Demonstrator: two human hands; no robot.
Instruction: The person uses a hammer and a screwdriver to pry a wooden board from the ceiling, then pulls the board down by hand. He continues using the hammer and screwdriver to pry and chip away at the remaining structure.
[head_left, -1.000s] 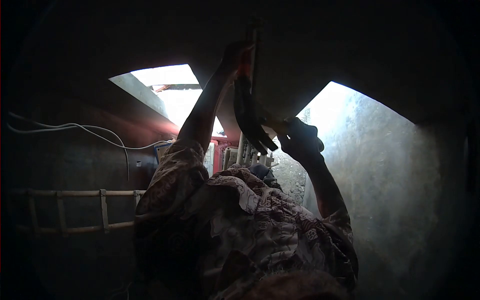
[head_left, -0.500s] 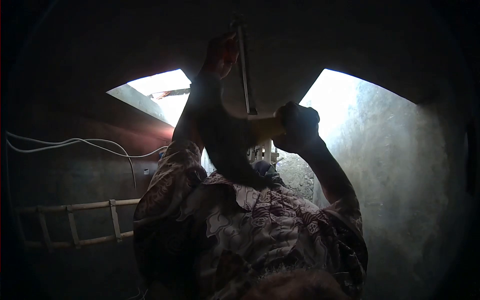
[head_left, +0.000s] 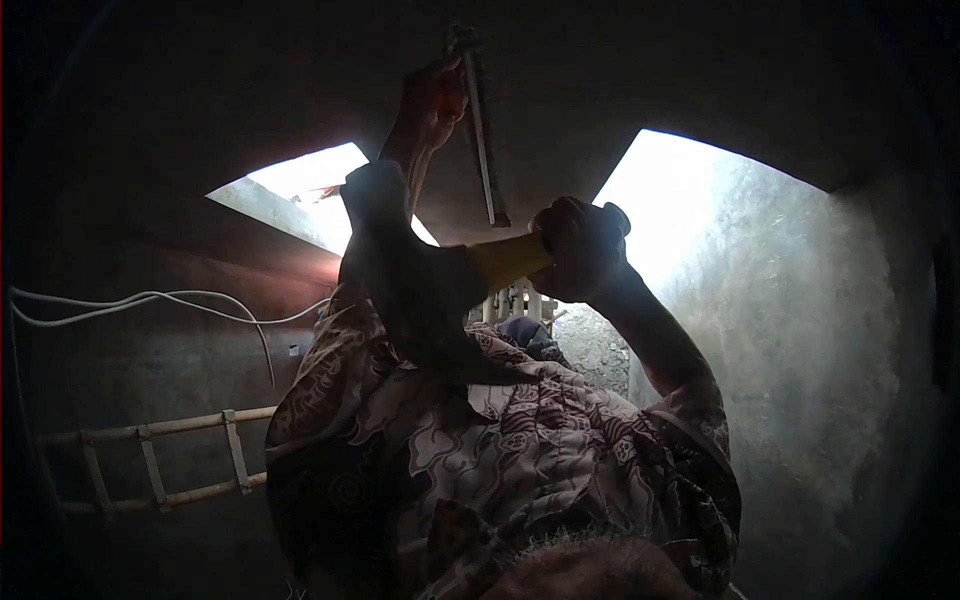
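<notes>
In the dim head view my right hand (head_left: 582,248) is wrapped round the yellow handle (head_left: 510,258) of a claw hammer. The dark hammer head (head_left: 405,270) is close to the camera, with its curved claw pointing down over the shirt and its other end in front of my left forearm. Further up, my left hand (head_left: 437,98) is raised against the dark surface, fingers bent together. A long thin strip (head_left: 484,140) with a light edge runs beside those fingers. Shadow hides what they pinch and whether they grip the strip.
Bright openings (head_left: 315,190) show on both sides. White cables (head_left: 150,297) hang at the left above a wooden ladder (head_left: 150,430) lying sideways. A rough grey wall (head_left: 800,350) stands on the right. My patterned shirt (head_left: 500,450) fills the lower middle.
The hammer, blurred before, now shows sharply, and its head has shifted left. My right hand has moved slightly left with it. My left hand stays near the strip's upper end.
</notes>
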